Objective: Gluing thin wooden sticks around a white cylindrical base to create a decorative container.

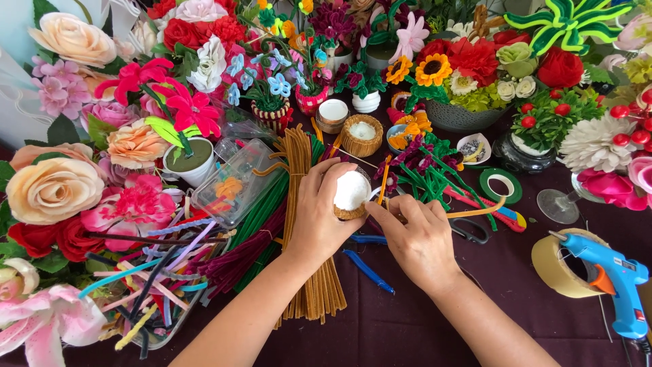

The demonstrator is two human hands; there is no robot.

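The left hand (pixel 319 217) grips a small round wicker pot filled with white foam (pixel 351 193), fingers curled around its side, holding it above the middle of the dark maroon tablecloth (pixel 421 326). The right hand (pixel 418 234) rests just beside the pot, fingers pinched on a thin orange pipe-cleaner stem (pixel 475 212) that curves away to the right. A bundle of tan pipe cleaners (pixel 302 204) lies under the left wrist. A blue hot-glue gun (pixel 614 278) leans on a roll of beige tape (pixel 560 265) near the right edge. Artificial flowers (pixel 475 61) crowd the far edge.
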